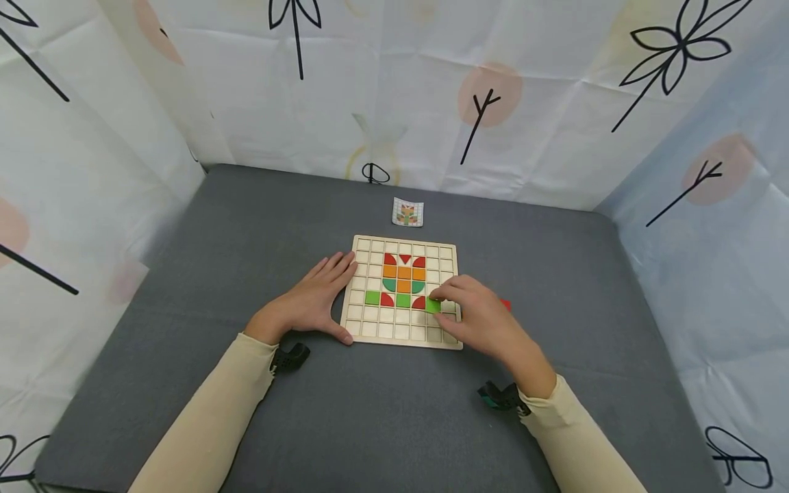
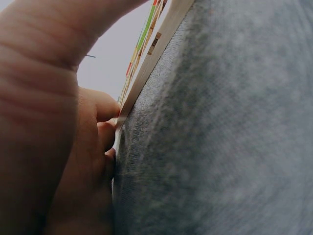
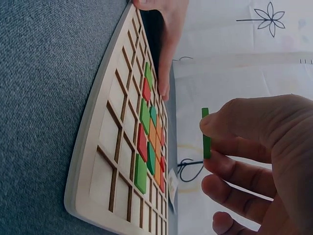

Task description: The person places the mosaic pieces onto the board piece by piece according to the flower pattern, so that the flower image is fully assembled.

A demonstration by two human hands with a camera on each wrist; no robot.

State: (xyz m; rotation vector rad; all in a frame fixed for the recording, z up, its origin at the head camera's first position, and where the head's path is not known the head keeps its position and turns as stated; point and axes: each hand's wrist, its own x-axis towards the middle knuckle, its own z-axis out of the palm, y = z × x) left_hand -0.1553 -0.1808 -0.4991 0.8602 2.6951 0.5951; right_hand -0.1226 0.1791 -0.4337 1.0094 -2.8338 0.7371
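Note:
A wooden grid board (image 1: 385,331) lies on the grey table, bearing red, orange and green tiles in a pattern. My right hand (image 1: 477,311) is over its right side. Between the thumb and fingertips it pinches a flat green square tile (image 3: 206,147), seen edge-on above the board in the right wrist view. There, another green tile (image 3: 141,174) sits in the grid at the end of the row of green and red pieces. My left hand (image 1: 317,294) rests along the board's left edge, fingers extended, thumb at the near left corner.
A small pattern card (image 1: 407,212) lies beyond the board's far edge. Partly hidden behind my right hand, a red piece (image 1: 507,305) is on the table (image 1: 382,411). Printed cloth walls (image 1: 413,103) stand at the back and both sides.

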